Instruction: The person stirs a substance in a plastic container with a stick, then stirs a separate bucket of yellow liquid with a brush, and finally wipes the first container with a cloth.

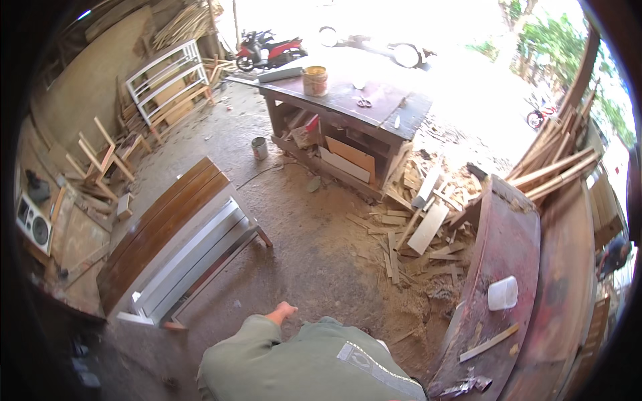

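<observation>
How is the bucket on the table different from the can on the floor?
The bucket is yellowish; the can is greyish. The bucket looks bigger than the can. The bucket stands on the table, the can on the floor. Both are round and upright.

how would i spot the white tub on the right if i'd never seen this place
On the picture's right side, a long, worn reddish bench runs toward the lower edge. On its top, just beyond a loose wooden strip, is the white tub. Its pale, boxy shape sets it apart from the flat strip and the crumpled shiny scrap.
</observation>
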Demonstrator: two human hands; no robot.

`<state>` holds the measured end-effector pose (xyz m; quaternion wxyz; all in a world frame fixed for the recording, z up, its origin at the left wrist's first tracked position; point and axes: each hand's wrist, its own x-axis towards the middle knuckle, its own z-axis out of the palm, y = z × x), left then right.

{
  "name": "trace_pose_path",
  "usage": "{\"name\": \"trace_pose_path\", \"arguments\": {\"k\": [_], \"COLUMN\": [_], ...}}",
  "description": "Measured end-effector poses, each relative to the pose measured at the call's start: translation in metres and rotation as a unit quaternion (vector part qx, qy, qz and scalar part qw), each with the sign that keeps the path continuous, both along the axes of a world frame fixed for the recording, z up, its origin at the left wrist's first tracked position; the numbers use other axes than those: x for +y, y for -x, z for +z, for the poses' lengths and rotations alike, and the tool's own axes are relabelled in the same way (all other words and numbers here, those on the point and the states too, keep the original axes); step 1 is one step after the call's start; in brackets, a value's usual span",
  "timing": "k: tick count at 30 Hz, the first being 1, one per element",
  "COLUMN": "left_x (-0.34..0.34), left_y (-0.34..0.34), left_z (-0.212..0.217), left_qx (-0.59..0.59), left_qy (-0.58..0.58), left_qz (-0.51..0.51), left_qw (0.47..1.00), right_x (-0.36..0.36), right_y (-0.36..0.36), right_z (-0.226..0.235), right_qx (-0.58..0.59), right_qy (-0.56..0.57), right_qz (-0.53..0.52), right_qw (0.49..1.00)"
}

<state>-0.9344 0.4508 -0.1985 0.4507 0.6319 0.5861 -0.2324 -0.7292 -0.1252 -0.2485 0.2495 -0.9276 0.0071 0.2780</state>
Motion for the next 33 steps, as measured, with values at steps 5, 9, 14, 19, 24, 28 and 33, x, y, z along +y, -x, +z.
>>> {"name": "trace_pose_path", "arguments": {"k": [5, 9, 14, 19, 24, 28, 33], "left_x": [-0.039, -0.049, -0.048, -0.016, 0.095, 0.227, 0.371], "left_y": [-0.038, -0.04, 0.009, 0.03, 0.022, -0.012, -0.072], "left_z": [-0.007, -0.006, -0.054, -0.052, -0.034, -0.012, 0.016], "left_qx": [-0.135, -0.186, -0.124, -0.058, -0.079, -0.178, -0.241], "left_qy": [-0.001, -0.042, -0.064, 0.043, 0.078, 0.011, -0.087], "left_qz": [0.183, 0.228, 0.338, 0.427, 0.484, 0.452, 0.31], "left_qw": [0.974, 0.955, 0.931, 0.901, 0.868, 0.874, 0.916], "right_x": [0.034, 0.062, 0.139, 0.284, 0.459, 0.598, 0.727], "right_y": [-0.091, -0.182, -0.326, -0.404, -0.37, -0.336, -0.338], "right_z": [0.048, 0.095, 0.079, 0.085, 0.092, 0.107, 0.13], "right_qx": [0.091, 0.13, 0.158, 0.11, 0.157, 0.15, 0.123], "right_qy": [-0.019, -0.019, -0.014, -0.075, -0.07, -0.04, -0.121], "right_qz": [0.154, 0.224, 0.054, 0.051, 0.142, 0.294, 0.294], "right_qw": [0.984, 0.966, 0.986, 0.99, 0.975, 0.943, 0.94]}}
